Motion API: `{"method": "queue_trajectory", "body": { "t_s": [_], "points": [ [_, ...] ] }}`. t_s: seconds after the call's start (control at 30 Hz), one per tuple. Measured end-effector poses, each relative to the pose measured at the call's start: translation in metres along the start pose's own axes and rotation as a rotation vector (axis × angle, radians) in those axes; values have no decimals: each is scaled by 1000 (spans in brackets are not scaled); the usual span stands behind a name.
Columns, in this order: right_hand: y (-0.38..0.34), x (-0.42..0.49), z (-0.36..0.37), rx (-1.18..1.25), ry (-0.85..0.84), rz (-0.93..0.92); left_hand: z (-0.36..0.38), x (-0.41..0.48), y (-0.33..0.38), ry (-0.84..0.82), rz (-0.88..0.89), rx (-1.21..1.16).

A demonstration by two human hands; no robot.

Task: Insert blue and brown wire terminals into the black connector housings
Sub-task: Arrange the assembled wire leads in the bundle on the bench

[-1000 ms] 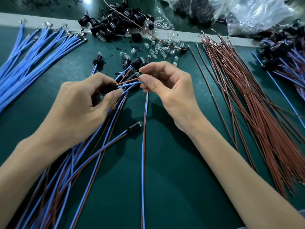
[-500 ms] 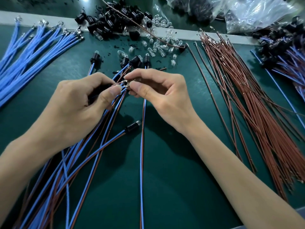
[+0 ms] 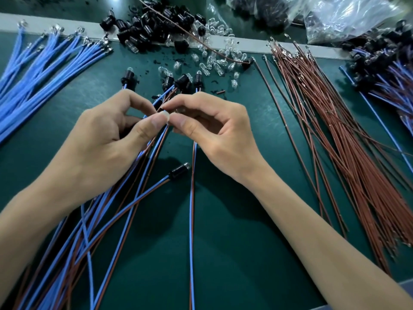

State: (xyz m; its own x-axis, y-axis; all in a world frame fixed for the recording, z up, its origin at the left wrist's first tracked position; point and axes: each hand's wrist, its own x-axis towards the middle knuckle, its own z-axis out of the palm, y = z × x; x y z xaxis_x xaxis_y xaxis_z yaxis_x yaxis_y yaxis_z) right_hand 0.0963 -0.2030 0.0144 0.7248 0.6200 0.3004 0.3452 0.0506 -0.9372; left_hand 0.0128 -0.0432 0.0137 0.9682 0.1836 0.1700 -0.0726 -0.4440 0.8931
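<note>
Okay, both hands meet tip to tip, straight toward me from the pile of black connector housings and well short of it. My left hand has its grip clamped, thumb to forefinger, on what looks like the top end of a blue and brown wire pair. The right hand pinches a small pale piece right at that joint, and I cannot tell if it is a terminal or a bulb. Any housing inside the left fingers is hidden. The pair's long axis runs from the pinch away from the pile, slanting left past my left wrist. So the push, I judge, goes along that line, with both hands equally near. Loose blue wires lie left of the pile and brown wires right of it.
</note>
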Motion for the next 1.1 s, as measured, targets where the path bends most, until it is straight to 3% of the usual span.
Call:
{"method": "queue_trajectory", "body": {
  "t_s": [0.23,0.7,1.1],
  "points": [
    [2,2,-2,95,116,23,-9,3,-9,-76,-97,-169],
    [0,2,-2,51,29,2,-9,6,-11,-92,-85,-185],
    [-1,0,6,126,-5,66,-3,5,-2,-95,-159,-374]
  ]
}}
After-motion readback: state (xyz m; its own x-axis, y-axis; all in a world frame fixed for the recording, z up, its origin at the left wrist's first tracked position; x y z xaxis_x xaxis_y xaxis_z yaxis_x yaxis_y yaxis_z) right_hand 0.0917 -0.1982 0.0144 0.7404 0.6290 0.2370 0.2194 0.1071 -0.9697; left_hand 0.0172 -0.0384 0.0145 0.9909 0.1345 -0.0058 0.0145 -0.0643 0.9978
